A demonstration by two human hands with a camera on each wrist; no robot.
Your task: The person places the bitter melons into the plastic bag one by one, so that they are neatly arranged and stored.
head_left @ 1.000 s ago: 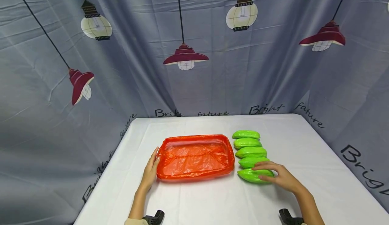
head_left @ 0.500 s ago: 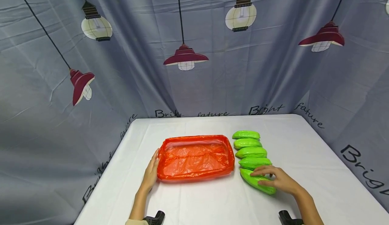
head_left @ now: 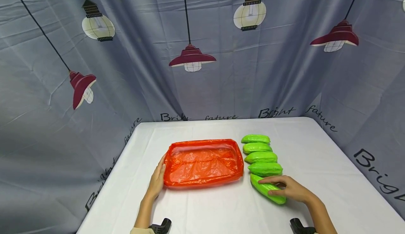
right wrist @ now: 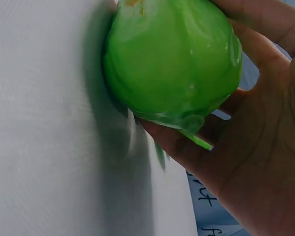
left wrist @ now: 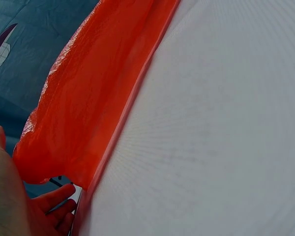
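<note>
A tray wrapped in red plastic (head_left: 204,165) lies on the white table in the head view. My left hand (head_left: 155,181) rests against its left side with fingers extended; the left wrist view shows the fingers (left wrist: 59,201) at the red plastic's corner. To the tray's right, my right hand (head_left: 292,189) holds a green ridged gourd (head_left: 264,189) between thumb and fingers. That gourd lies slanted, its far end toward the tray. In the right wrist view, one end of the gourd (right wrist: 172,64) fills the grasp, close to the table with a shadow beside it.
Several similar green gourds (head_left: 261,157) form a column behind the held one, right of the tray. White cloth covers the table (head_left: 215,213). A grey curtain (head_left: 221,86) printed with lamps and lettering surrounds its back and sides.
The nearest gourd has turned from lying crosswise to slanted, its near end swinging toward me, with my right hand shifting slightly nearer. My left hand stays at the tray.
</note>
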